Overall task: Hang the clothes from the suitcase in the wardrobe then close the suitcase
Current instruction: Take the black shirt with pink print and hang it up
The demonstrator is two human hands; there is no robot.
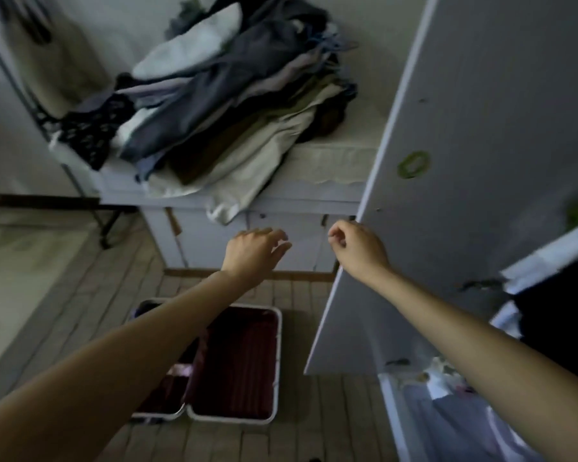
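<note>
**Both hands up near the wardrobe door, suitcase open on the floor below**

So here's the setup. The suitcase lies flat open on the tiled floor, straight beneath the forearms, with its long side running away from the person. Dark red lining, pale rim, and the near-empty right half looks bare, while the left half has some dark and pinkish cloth in it, partly hidden by the left arm. It sits well below and behind both sets of fingers, so anything coming out of it means dropping the hands down and back toward the body.

The left hand hovers with fingers loosely spread, holding nothing. The right hand sits just at the edge of the wardrobe door, fingers curled in; I can't tell if it's pinching something small or just lightly closed. The left hand is nearer the suitcase side, my guess for the next reach.

There's also a big pile of folded clothes on a white cabinet ahead.
</note>
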